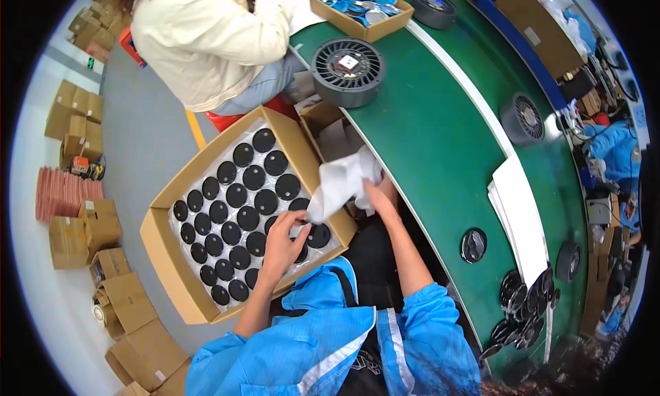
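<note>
A white crumpled sheet or thin bag (344,179) hangs between my hands over the right edge of an open cardboard box (168,272). My right hand (379,195) has its fingers closed on the sheet, beside the table edge. Above the box's near right part, my left hand (282,241) has thumb and fingers drawn together close to the sheet's lower corner. What lies between those fingertips is too small to make out. Rows of round black discs (239,257), several with a small pale spot, lie in the box on white wrapping. My left hand partly hides some of them.
On the green table (426,141) to my right stand a finned black round housing (347,73), a stack of white sheets (519,217), a black disc (473,245) and a heap of wrapped discs (526,303). A co-worker in a cream jacket (206,45) sits ahead. Cartons (148,341) stand left.
</note>
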### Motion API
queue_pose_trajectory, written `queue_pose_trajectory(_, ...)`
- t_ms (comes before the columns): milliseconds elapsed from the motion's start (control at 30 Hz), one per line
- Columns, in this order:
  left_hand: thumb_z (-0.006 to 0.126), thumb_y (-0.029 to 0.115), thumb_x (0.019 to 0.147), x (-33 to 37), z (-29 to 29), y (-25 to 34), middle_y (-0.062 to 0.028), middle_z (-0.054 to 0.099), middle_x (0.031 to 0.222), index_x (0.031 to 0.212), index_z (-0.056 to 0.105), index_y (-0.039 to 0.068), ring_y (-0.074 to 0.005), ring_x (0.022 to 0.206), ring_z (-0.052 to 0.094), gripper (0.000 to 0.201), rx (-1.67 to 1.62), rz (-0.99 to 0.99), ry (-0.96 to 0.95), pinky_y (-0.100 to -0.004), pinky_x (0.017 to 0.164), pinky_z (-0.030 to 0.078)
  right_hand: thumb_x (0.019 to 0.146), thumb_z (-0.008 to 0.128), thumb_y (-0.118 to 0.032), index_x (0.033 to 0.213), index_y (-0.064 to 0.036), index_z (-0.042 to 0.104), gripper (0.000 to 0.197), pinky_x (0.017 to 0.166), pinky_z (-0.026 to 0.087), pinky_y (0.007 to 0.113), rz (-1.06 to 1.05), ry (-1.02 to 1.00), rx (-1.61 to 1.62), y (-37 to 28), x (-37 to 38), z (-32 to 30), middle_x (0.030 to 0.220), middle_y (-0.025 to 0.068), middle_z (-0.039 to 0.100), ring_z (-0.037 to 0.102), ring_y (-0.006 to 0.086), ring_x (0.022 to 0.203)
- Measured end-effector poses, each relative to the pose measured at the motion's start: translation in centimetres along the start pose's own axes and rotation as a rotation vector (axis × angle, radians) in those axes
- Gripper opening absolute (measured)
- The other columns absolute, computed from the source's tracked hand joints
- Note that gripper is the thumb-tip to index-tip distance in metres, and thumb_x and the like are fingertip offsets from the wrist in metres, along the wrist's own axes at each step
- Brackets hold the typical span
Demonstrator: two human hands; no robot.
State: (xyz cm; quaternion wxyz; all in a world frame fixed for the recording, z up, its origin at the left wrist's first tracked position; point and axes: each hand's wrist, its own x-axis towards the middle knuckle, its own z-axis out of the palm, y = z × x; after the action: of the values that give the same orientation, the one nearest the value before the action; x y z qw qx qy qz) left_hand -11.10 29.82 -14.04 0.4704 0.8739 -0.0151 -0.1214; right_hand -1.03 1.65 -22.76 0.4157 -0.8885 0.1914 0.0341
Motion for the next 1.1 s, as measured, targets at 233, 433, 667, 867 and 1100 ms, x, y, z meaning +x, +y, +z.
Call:
queue_pose_trajectory(233,0.085,0.019,0.093,-2.0,1.4,-3.6,-0.0128,0.069,0.140,0.134,0.072,0.007,-0.0336,0.133,0.065,0.044,0.292,0.156,-0.059,-0.0479,0.112,0.051,0.097,0.080,-0.026,0.139,0.0026,0.069,0.052,0.110,0.054,0.052,-0.538,0.185,-0.699,6.4,7.3,3.6,0.127,0.0246,0.078,0.071,0.0428,0.125)
queue_pose_trajectory(433,0.076,0.023,0.100,2.6,3.9,-4.9,-0.0079,0.068,0.148,0.138,0.070,0.011,-0.0322,0.146,0.057,0.040,0.557,0.457,-0.081,-0.0535,0.128,0.037,0.101,0.076,-0.020,0.136,-0.0001,0.073,0.040,0.109,0.054,0.051,-0.279,-0.230,-0.247,1.4,1.7,1.8,0.132,0.0227,0.076,0.070,0.0449,0.125)
queue_pose_trajectory(667,0.077,0.026,0.100,4.4,0.9,-7.1,-0.0092,0.068,0.143,0.138,0.070,0.014,-0.0333,0.146,0.057,0.040,0.605,0.673,-0.171,-0.0541,0.129,0.036,0.100,0.076,-0.011,0.124,0.0013,0.076,0.027,0.104,0.057,0.047,-0.451,-0.037,-0.016,-1.1,-8.9,-5.5,0.126,0.0213,0.078,0.072,0.0429,0.121)
queue_pose_trajectory(867,0.088,0.033,0.084,4.8,-5.9,-3.6,-0.0082,0.068,0.132,0.108,0.074,0.010,-0.0304,0.138,0.060,0.036,0.651,0.709,-0.365,-0.0541,0.126,0.042,0.096,0.081,-0.011,0.115,0.0011,0.078,0.023,0.101,0.058,0.044,-0.426,-0.108,0.092,-4.1,-16.7,-7.3,0.120,0.0197,0.077,0.076,0.0370,0.110)
queue_pose_trajectory(1100,0.088,0.028,0.084,5.2,-15.1,8.3,-0.0094,0.068,0.112,0.088,0.069,0.005,-0.0332,0.115,0.066,0.030,0.567,0.881,-0.273,-0.0548,0.119,0.047,0.091,0.091,-0.029,0.111,0.0016,0.079,0.039,0.094,0.060,0.042,-0.524,-0.592,0.421,-10.4,-20.6,-0.4,0.100,0.0203,0.077,0.076,0.0397,0.099)
